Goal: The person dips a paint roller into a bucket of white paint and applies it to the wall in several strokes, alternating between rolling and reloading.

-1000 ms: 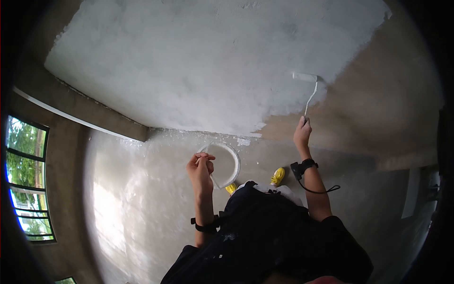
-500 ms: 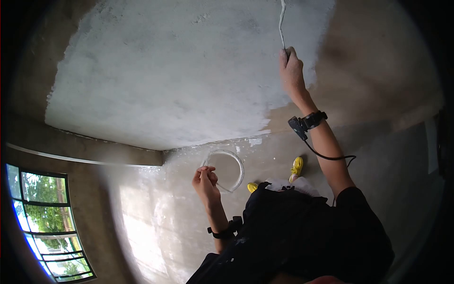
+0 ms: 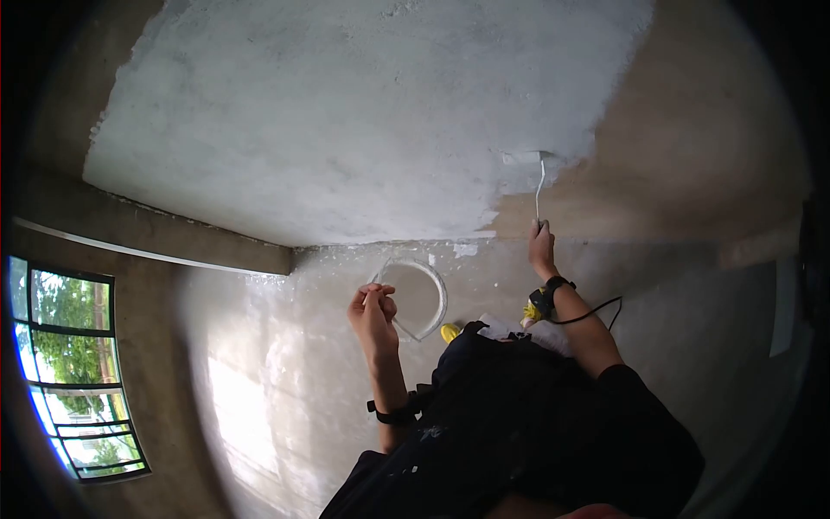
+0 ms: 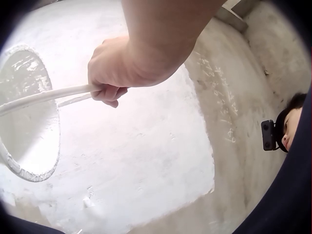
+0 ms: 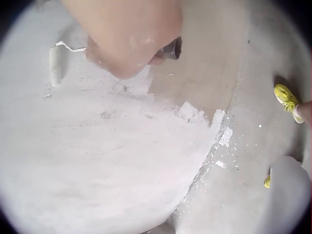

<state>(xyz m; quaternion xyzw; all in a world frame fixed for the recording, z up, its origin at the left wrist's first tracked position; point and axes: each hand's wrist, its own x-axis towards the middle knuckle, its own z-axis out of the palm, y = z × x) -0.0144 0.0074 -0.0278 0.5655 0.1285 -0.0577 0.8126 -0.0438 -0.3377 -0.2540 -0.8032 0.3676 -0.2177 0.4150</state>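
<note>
My left hand [image 3: 373,316] grips the thin bail handle [image 4: 46,99] of a white bucket [image 3: 443,298], which hangs over the floor. White paint coats the bucket's rim and inside in the left wrist view. In my right hand [image 3: 542,248] is a paint roller [image 3: 522,158], held by its dark handle [image 5: 174,48] with the end sticking out of the fist. The roller's white sleeve [image 5: 55,66] lies against the wall on the white area, near the border with bare brown wall. A bent, paint-covered wire frame [image 3: 541,186] joins sleeve and handle.
White paint [image 3: 328,130] covers a wide patch of wall; bare brown wall [image 3: 683,147] lies to its right. Paint spots [image 5: 225,136] dot the floor along the wall's foot. A ledge [image 3: 173,221] and windows [image 3: 78,363] are on the left. Yellow shoes [image 5: 285,97] stand below.
The right hand reached up the wall with the roller beyond the top of the view, then came back down. Now the sleeve is low on the wall. The left hand keeps holding the bucket.
</note>
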